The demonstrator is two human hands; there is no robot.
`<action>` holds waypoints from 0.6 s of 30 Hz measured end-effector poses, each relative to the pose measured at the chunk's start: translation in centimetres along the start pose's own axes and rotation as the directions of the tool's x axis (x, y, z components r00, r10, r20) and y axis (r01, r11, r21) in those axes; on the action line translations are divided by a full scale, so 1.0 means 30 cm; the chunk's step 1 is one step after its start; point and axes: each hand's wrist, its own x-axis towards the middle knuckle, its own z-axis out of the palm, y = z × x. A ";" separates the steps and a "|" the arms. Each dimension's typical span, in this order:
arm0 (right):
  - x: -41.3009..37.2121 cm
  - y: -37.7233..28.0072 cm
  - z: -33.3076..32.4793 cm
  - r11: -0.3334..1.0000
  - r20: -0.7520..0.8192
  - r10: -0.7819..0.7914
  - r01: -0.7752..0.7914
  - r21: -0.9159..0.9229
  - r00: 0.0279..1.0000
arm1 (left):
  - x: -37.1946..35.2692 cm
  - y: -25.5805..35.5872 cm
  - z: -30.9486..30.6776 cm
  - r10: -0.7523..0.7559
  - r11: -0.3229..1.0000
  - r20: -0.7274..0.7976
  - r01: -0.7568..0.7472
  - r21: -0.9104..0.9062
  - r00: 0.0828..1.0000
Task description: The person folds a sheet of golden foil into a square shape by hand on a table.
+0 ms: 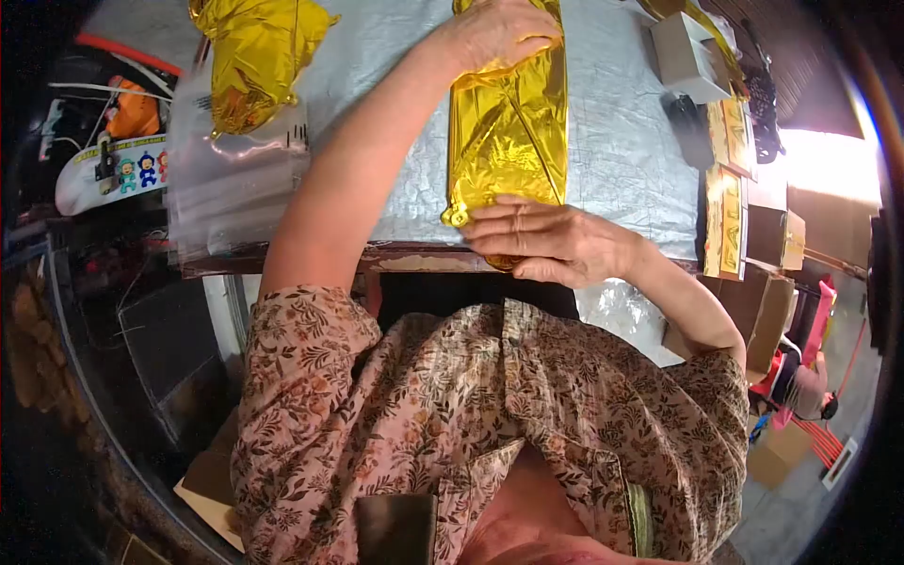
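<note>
Foil balloon: at table front edge. Left hand: fingers curled, on far part. Right hand: flat, on near end.

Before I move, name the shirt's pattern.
The shirt has a floral, leafy print, seen best in the head view.

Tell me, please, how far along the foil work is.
It looks partway. Done: the gold strip lies lengthwise, fairly flat, on the table. In hand: the left hand is on its far part, the right hand on its near end. Left, probably: its creases. Whether the crumpled gold bundle awaits its turn, I cannot tell.
</note>
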 end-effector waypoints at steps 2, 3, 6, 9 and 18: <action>-0.008 0.034 -0.003 0.978 -0.098 -0.108 0.123 0.171 0.989 | 0.000 0.007 -0.009 -0.015 1.000 0.005 0.015 -0.009 1.000; 0.008 0.005 -0.079 0.995 -0.170 -0.034 0.049 0.082 0.985 | -0.002 0.009 -0.010 -0.032 0.999 0.012 0.032 -0.017 0.999; 0.053 0.128 -0.174 0.986 -0.383 0.041 -0.099 -0.134 0.923 | 0.004 0.011 -0.011 -0.026 0.998 -0.021 0.025 -0.058 0.999; 0.126 0.169 -0.197 0.977 -0.220 0.016 -0.061 -0.202 0.975 | 0.003 0.014 -0.013 -0.056 0.998 -0.018 0.055 -0.033 0.998; 0.144 0.095 -0.001 0.982 -0.009 -0.182 0.181 -0.060 0.983 | 0.004 0.002 -0.026 -0.112 0.984 0.138 0.130 -0.126 0.984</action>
